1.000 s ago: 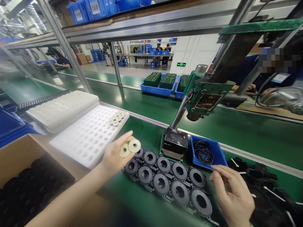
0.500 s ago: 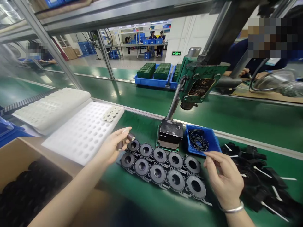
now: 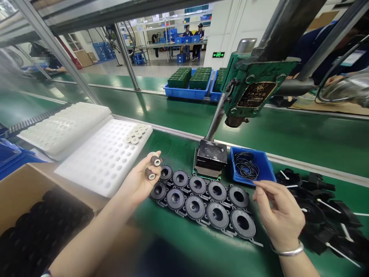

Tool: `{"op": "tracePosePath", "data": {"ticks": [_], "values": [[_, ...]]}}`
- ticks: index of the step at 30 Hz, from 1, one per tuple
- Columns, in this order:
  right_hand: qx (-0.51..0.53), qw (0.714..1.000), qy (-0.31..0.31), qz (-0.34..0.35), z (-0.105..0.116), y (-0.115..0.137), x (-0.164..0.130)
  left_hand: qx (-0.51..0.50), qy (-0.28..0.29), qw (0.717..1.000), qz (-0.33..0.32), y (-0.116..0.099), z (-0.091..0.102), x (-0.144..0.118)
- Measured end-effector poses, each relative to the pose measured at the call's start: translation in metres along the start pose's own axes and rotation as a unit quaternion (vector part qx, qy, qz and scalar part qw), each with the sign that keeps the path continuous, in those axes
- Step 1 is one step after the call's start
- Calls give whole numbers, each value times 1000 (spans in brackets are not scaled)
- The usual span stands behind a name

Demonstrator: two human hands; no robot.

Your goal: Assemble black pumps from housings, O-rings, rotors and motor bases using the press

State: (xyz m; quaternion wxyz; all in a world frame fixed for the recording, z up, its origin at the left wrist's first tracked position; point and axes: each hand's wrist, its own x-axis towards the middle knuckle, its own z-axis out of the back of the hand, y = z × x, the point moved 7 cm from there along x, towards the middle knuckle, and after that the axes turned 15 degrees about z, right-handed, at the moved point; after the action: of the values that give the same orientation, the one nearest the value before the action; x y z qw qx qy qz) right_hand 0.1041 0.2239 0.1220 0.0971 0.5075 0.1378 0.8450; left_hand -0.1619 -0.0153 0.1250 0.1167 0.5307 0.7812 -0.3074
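Two short dark-brown cylinders (image 3: 156, 161) with pale ringed ends sit in the fingers of my left hand (image 3: 141, 179), one above the other. That hand is closed on them, over the left end of two rows of round black plastic housings (image 3: 195, 207) with central holes. My right hand (image 3: 281, 211) hovers beyond the right end of the rows, near the front of a blue bin (image 3: 268, 169) holding thin black rings (image 3: 246, 166). Its thumb and forefinger come together in a pinch; anything between them is too small to make out.
A green hand press (image 3: 253, 92) stands behind the housings over a black block (image 3: 212, 152). White foam trays (image 3: 95, 161) with several pale rings (image 3: 135, 136) lie left. A cardboard box (image 3: 66, 184) of black parts is front left; black parts with white sticks (image 3: 323, 207) lie right.
My left hand has turned, so the cylinders' ringed ends now face the camera. My right hand keeps its pinch near the bin. The whole view has shifted slightly.
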Motion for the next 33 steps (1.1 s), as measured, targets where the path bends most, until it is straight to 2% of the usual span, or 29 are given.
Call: {"op": "tracePosePath", "data": {"ticks": [2, 4, 6, 8, 10, 13, 17, 19, 20, 21, 22, 25, 26, 27, 29, 31, 33], "values": [[-1, 1000, 2, 3, 0, 1, 0, 78, -14, 995, -59, -8, 3, -1], [0, 1000, 2, 5, 0, 1, -1, 224, -57, 963, -140, -19, 7, -1], [3, 1000, 1, 4, 0, 1, -1, 399, -123, 887, -195, -28, 11, 0], [5, 1000, 1, 2, -1, 1, -1, 533, -178, 802, -205, -31, 15, 3], [6, 1000, 1, 2, -1, 1, -1, 599, -201, 750, -198, -31, 18, 6], [7, 1000, 3, -1, -2, 2, -1, 644, -195, 711, -204, -26, 16, 6], [7, 1000, 4, -4, -1, 1, -1, 720, -147, 618, -279, -20, 1, 1], [8, 1000, 5, -5, -1, 2, -1, 744, -124, 589, -289, -16, -4, -3], [8, 1000, 5, -6, -1, 2, -1, 744, -125, 590, -286, -16, -5, -5], [8, 1000, 4, -7, -1, 2, -1, 731, -134, 607, -280, -17, -3, -8], [9, 1000, 4, -8, -1, 2, -1, 703, -143, 642, -271, -18, 0, -10], [11, 1000, 9, -10, -2, 2, -1, 557, -128, 794, -207, -9, 16, -13], [11, 1000, 11, -10, -3, 2, -1, 513, -114, 831, -184, -3, 21, -12], [11, 1000, 14, -12, -3, 2, -1, 484, -105, 852, -170, 4, 26, -12], [10, 1000, 16, -15, -4, 1, -1, 481, -101, 853, -178, 15, 32, -14], [8, 1000, 16, -17, -4, 0, -1, 513, -87, 827, -214, 21, 31, -20], [3, 1000, 16, -14, -4, 0, -1, 554, -70, 790, -254, 19, 25, -29]]}}
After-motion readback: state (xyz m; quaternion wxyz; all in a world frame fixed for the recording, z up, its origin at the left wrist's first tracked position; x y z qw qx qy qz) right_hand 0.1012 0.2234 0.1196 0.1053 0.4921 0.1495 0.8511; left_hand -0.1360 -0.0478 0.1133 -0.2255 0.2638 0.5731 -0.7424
